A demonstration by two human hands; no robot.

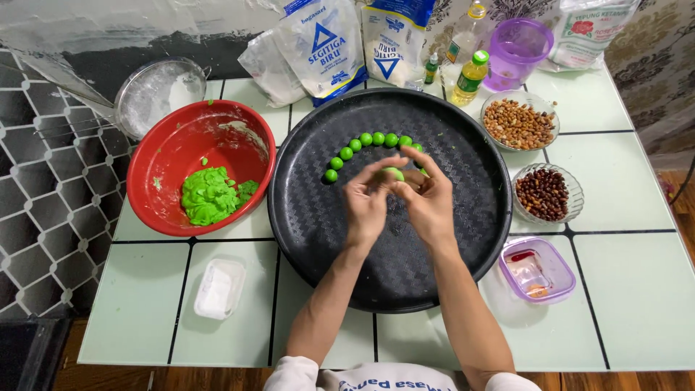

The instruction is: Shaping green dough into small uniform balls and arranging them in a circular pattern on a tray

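both forearms are reaching over the black tray (311, 217), left hand (365, 206) and right hand (431, 203) fingers clamping together on a green dough ball (394, 173), just below the arc of finished balls (365, 145).

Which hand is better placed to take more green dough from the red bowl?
Probably the left hand. The round red plastic bowl with soft green dough stands on its side of the round black tray. The right hand would have to cross over. Both hands now share a small green dough ball.
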